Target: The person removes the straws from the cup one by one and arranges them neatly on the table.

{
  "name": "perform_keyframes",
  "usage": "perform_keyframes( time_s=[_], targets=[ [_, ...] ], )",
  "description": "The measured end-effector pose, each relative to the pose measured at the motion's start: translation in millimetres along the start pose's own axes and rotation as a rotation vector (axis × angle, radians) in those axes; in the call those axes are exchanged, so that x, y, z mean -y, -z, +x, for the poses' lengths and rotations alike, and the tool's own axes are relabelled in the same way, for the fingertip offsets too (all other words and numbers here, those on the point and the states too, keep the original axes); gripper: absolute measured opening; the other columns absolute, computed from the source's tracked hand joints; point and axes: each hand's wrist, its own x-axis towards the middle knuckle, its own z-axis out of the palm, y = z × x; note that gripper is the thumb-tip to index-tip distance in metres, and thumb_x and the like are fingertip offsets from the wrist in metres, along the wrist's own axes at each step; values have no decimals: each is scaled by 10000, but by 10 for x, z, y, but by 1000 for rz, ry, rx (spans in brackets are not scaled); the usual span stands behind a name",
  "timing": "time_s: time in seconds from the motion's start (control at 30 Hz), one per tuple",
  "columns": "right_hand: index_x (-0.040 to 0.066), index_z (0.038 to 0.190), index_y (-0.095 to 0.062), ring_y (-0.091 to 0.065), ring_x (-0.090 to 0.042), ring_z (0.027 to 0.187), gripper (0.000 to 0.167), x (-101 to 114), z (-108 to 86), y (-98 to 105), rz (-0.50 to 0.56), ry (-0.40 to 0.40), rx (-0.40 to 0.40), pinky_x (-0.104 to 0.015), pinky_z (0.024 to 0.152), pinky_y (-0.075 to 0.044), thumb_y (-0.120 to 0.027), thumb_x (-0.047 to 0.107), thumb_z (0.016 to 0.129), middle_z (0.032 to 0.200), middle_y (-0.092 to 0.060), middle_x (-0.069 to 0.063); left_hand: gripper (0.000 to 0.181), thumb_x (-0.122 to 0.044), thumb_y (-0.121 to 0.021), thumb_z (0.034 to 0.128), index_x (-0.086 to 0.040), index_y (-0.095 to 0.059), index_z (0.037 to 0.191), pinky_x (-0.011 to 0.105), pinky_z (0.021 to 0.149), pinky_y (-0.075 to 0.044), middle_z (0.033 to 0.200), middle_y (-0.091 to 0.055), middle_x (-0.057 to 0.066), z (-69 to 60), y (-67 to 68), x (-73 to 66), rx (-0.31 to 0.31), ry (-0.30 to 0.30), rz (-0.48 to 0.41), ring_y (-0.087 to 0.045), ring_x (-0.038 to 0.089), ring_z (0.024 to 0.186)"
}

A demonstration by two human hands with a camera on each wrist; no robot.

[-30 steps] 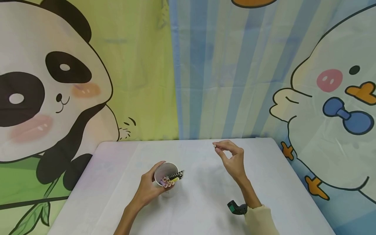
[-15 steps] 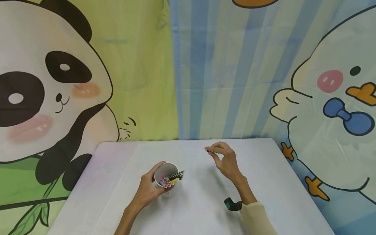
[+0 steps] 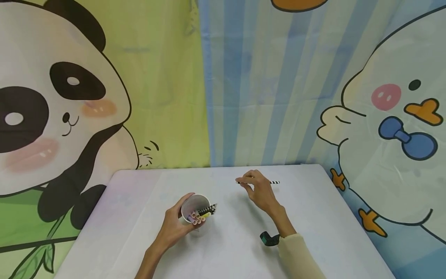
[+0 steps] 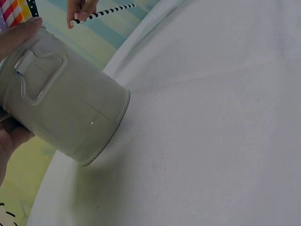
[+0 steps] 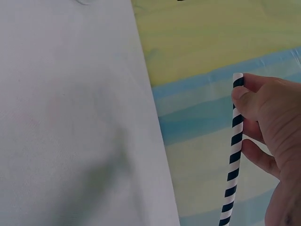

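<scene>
Left hand (image 3: 174, 224) grips one pale cup (image 4: 82, 110) with one visible side loop; several straws (image 3: 196, 217) inside, exact count unclear; right hand (image 3: 262, 192) pinches one black-and-white striped straw (image 5: 233, 150) near its end, above white table (image 3: 223, 248), apart from cup.

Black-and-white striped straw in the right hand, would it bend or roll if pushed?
The striped straw is probably fairly stiff: held near one end by the right hand, its free length runs straight. It is likely light, being so slim. Its rounded shape suggests it could roll on the table.
</scene>
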Motion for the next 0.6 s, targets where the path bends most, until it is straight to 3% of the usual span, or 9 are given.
perform_keyframes(
  time_s=[0.2, 0.4, 0.6],
  targets=[
    [151, 1084, -882, -643, -190, 922, 230, -21, 65, -40, -7, 7, 18, -325, 723, -555, -872, 17, 898, 989, -741, -5, 931, -346, -1013, 783, -243, -547, 1581, 421, 1037, -625, 1379, -744, 58, -9, 6, 4, 2, 2, -5, -734, 297, 1238],
    [184, 1097, -881, -638, -177, 916, 262, -72, 110, -126, 6, -14, 79, -320, 749, -547, -861, 5, 907, 992, -742, 14, 962, -311, -1026, 763, -158, -553, 1586, 339, 1023, -621, 1380, -744, 43, -25, 3, -16, 0, 0, -1, -735, 235, 1213],
    [214, 1120, -879, -646, -164, 940, 247, -98, 147, -208, -16, -73, 170, -304, 763, -552, -841, 48, 941, 1013, -757, 32, 965, -315, -1030, 755, -181, -558, 1586, 288, 1031, -602, 1383, -738, 4, -16, -6, -4, -1, 20, -9, -726, 201, 1219]
  ],
)
